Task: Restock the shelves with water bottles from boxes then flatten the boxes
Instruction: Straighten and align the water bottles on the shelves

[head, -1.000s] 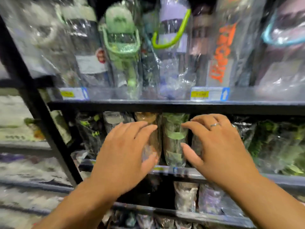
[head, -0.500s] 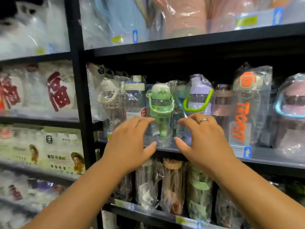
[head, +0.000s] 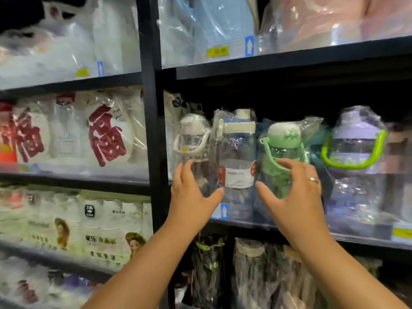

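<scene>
left hand (head: 192,198) and right hand (head: 293,197) flank the blue-capped bottle (head: 239,172)

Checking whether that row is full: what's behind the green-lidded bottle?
Behind the green-lidded bottle, teal plastic-wrapped stock peeks out past its right edge. How many stand there cannot be seen: the bottle, its wrap and the right hand cover the rest.

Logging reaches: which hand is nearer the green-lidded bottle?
Right. The right hand reaches over the lower front of the green-lidded bottle; the left hand is further left, in front of the white-handled bottle.
</scene>
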